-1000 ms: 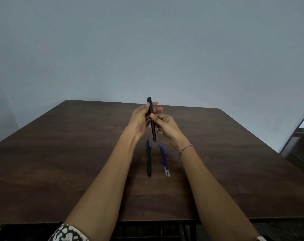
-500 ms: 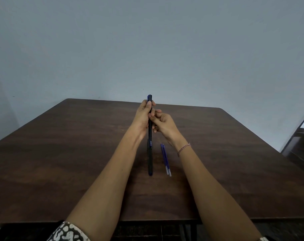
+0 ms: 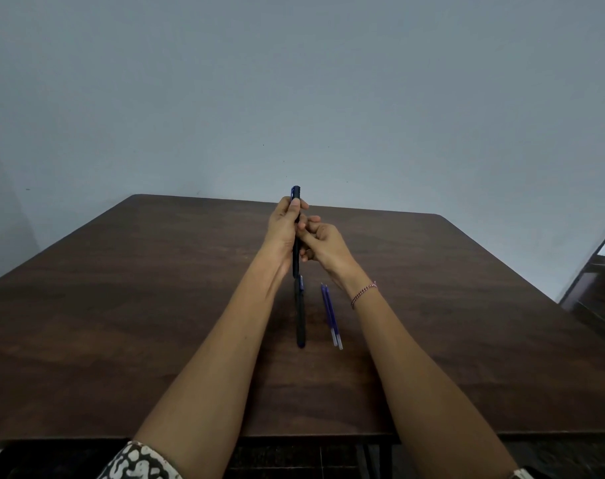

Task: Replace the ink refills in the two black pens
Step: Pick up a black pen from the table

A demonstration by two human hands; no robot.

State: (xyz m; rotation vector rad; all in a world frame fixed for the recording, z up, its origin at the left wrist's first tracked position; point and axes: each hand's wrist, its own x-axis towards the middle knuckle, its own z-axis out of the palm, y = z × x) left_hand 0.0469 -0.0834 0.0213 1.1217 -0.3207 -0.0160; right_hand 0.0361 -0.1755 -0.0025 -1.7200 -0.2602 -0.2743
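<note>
Held black pen (image 3: 296, 260) stands near upright in the air just past the far end of the second black pen (image 3: 300, 316), which lies flat on the table (image 3: 121, 305). Left hand (image 3: 284, 229) curls round its upper barrel and right hand (image 3: 325, 245) pinches the middle, so fingers hide much of the barrel. Two blue refills (image 3: 330, 314) lie side by side just right of the second black pen, bracelet (image 3: 363, 294) right of their far ends.

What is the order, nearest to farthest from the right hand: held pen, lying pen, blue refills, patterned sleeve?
1. Held pen, touching the right hand.
2. Blue refills and lying pen, on the table: too close to call.
3. Patterned sleeve, bottom left.
</note>
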